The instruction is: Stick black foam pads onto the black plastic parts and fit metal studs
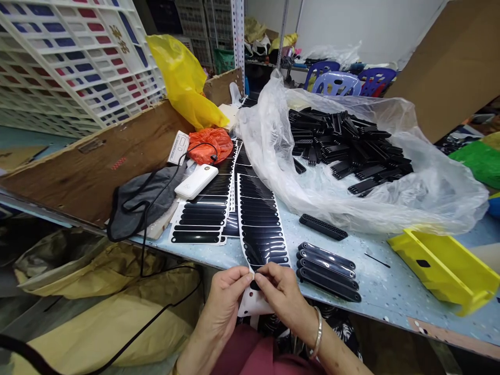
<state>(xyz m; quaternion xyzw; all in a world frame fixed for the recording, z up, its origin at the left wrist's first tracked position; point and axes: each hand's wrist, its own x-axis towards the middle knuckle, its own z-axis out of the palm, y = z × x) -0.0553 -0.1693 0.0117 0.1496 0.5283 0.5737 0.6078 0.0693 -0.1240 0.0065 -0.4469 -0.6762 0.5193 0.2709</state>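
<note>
A long white sheet of glossy black strip stickers (261,224) runs down the table and hangs over its front edge. At that edge my left hand (230,286) pinches the sheet's left margin between thumb and forefinger. My right hand (279,286), also closed, has its thumb and forefinger pinched at the same spot, almost touching the left fingertips; whether a sticker end is in them is hidden. To the right of my hands lies a row of several glossy black strips (328,271). Behind the row is a single black strip with a textured face (323,226).
A clear plastic bag (441,192) spreads open around a heap of black strips (347,146). A yellow bin (437,265) lies at right. Left are more sticker sheets (199,224), a white power bank (196,181) with cable, a grey cloth (144,200) and a wooden board (97,161).
</note>
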